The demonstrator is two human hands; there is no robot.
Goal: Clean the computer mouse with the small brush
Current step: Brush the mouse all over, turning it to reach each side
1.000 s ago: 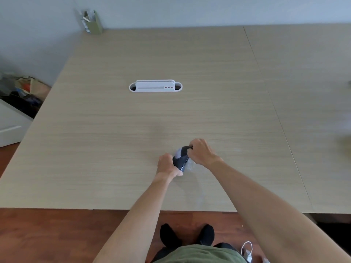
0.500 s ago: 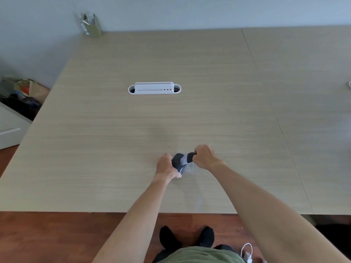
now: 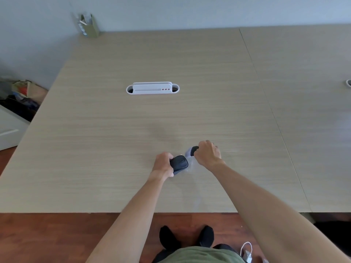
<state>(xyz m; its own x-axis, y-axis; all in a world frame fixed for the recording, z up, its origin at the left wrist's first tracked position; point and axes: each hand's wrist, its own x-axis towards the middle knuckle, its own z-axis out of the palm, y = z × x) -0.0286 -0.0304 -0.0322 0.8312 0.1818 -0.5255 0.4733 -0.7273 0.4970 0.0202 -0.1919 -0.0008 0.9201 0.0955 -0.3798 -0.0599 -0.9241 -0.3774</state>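
A black computer mouse [image 3: 179,163] rests on the wooden table [image 3: 117,141] near its front edge. My left hand [image 3: 163,164] grips the mouse from its left side. My right hand [image 3: 208,154] is closed around the small brush [image 3: 191,151], whose dark handle and pale bristle end stick out to the left of my fist. The bristle end sits just above and right of the mouse's top; whether it touches the mouse I cannot tell. Most of the brush handle is hidden inside my fist.
A white cable grommet [image 3: 152,88] is set into the table's middle. A small green holder [image 3: 89,25] stands at the far left corner by the wall. A seam [image 3: 266,99] splits the table on the right. A white charger [image 3: 247,253] lies on the floor.
My right hand has drawn the brush up and to the right, off the mouse. The mouse's black top now shows fully. My left hand has kept its hold.
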